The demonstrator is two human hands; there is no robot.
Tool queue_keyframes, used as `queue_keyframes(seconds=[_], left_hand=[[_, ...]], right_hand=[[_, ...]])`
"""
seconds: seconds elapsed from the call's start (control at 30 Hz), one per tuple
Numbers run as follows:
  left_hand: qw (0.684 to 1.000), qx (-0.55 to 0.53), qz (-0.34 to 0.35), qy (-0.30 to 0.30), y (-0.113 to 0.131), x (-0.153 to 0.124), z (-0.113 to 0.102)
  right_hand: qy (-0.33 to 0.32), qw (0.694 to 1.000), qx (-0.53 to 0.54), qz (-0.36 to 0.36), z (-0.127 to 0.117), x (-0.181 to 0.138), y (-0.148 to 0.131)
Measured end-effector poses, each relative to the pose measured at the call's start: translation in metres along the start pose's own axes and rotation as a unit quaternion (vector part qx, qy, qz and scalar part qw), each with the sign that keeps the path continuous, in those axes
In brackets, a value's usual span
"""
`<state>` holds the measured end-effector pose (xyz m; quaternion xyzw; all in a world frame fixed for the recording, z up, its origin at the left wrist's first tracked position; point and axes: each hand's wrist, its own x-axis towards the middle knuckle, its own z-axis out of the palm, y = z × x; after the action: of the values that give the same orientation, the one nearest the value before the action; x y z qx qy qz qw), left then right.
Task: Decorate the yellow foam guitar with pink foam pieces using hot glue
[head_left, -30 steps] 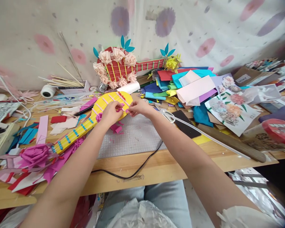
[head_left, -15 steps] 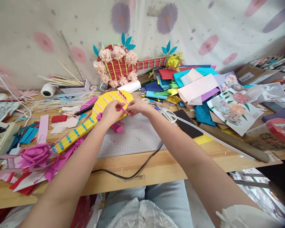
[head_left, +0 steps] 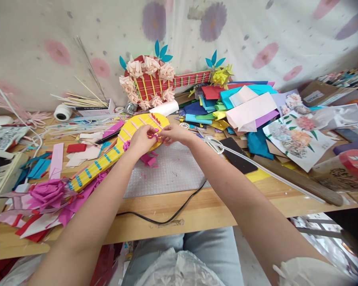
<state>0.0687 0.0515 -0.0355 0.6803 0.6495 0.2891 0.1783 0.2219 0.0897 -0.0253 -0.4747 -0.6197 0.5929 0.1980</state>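
Over the round body of a yellow paper guitar (head_left: 130, 128), both my hands meet at a small piece of magenta paper (head_left: 155, 134). My left hand (head_left: 141, 140) pinches it between thumb and fingertips. From the other side, my right hand (head_left: 174, 134) has its fingertips closed on the same piece; they hide part of it. Beside my left wrist, a small magenta paper flower (head_left: 126, 145) sits on the guitar. Just below my hands, a curled magenta paper strip (head_left: 148, 159) lies on the grey cutting mat (head_left: 170, 174).
A red paper guitar with pale roses (head_left: 149, 85) leans at the back. Coloured paper sheets (head_left: 250, 107) are heaped to the right, near scissors (head_left: 213, 145). A large magenta rose (head_left: 49, 193) lies at left. A black cable (head_left: 179, 210) crosses the table's front.
The view has shifted slightly, moving the scene a little to the right. My fingers have changed position slightly around the magenta paper, which both hands still hold.
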Motion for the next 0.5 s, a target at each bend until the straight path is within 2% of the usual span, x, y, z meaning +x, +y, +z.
queue_keyframes(seconds=[0.1,0.17,0.3,0.4,0.5], left_hand=[[1.0,-0.002,-0.005,-0.002,0.001,-0.001,-0.002],[1.0,-0.007,-0.006,-0.004,0.002,-0.001,-0.002],[1.0,-0.009,-0.006,-0.003,0.003,0.0,-0.001],[1.0,-0.005,-0.004,0.002,0.003,0.001,0.0],[1.0,-0.008,-0.002,-0.003,0.002,0.0,-0.001]], right_hand=[[0.008,0.999,-0.037,-0.027,-0.002,-0.002,0.007],[0.048,0.99,-0.112,-0.067,-0.001,-0.002,0.012],[0.136,0.938,-0.282,-0.148,0.007,-0.001,0.019],[0.157,0.909,-0.354,-0.156,0.013,0.0,0.02],[0.164,0.897,-0.385,-0.143,0.018,0.0,0.019]])
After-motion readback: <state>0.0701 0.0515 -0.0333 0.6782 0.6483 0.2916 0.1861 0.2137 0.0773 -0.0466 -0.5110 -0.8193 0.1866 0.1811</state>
